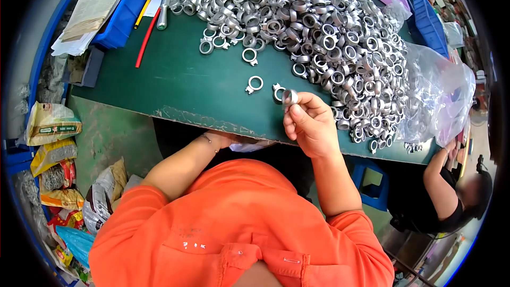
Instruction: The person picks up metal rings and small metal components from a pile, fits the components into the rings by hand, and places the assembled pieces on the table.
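Note:
Between the thumb and fingers of my right hand (309,123) is a small grey metal ring (289,97), raised just above the table's near side. Close behind it, a ring with a small lug (278,92) lies on the green tabletop (175,74). Another lugged ring (255,83) rests a little to the left. My left hand (221,138) is low at the table's front edge, beside a piece of clear plastic (252,145); its fingers are hidden.
A large heap of metal rings (319,26) covers the back and right. At left lie a red stick (147,37), a yellow pen (142,14), a metal rod (164,8) and a blue bin (125,8). Clear plastic bags (438,93) and a co-worker's arm (442,180) are at right.

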A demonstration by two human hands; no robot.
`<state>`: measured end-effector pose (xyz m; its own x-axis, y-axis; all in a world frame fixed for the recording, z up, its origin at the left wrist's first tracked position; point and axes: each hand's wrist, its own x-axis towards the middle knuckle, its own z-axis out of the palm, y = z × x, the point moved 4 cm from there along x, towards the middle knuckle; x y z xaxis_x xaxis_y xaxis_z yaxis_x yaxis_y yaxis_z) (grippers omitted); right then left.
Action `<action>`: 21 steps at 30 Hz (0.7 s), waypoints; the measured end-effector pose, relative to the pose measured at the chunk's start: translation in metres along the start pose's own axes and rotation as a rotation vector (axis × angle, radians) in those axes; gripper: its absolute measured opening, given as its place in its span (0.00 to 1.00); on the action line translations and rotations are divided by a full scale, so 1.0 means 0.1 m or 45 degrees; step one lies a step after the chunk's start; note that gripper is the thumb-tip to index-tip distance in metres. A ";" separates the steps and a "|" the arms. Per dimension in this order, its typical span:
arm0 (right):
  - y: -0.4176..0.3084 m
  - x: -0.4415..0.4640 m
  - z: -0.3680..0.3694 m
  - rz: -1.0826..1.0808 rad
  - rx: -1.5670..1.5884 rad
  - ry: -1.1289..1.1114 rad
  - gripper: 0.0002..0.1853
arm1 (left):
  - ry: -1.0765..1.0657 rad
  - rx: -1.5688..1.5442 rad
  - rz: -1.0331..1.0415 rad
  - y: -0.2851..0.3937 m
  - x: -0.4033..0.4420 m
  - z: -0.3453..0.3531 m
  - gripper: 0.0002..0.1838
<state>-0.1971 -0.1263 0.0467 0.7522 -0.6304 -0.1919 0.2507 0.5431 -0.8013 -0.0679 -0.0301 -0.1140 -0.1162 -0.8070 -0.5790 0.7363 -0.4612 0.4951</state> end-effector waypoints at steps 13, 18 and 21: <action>0.08 0.00 0.01 -0.233 0.036 -0.208 0.07 | -0.113 0.833 0.250 0.01 -0.51 0.25 0.21; 0.12 0.01 0.01 -0.213 0.088 -0.185 0.17 | -0.322 0.981 0.101 0.41 -1.06 0.81 0.10; 0.14 0.03 0.02 -0.223 0.121 -0.206 0.20 | -0.226 0.621 0.206 0.59 -1.13 0.97 0.06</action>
<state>-0.1905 -0.1192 0.0359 0.7779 -0.6268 0.0443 0.4361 0.4878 -0.7563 -0.0755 -0.0021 0.0433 -0.1689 -0.9123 -0.3731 0.3641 -0.4095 0.8365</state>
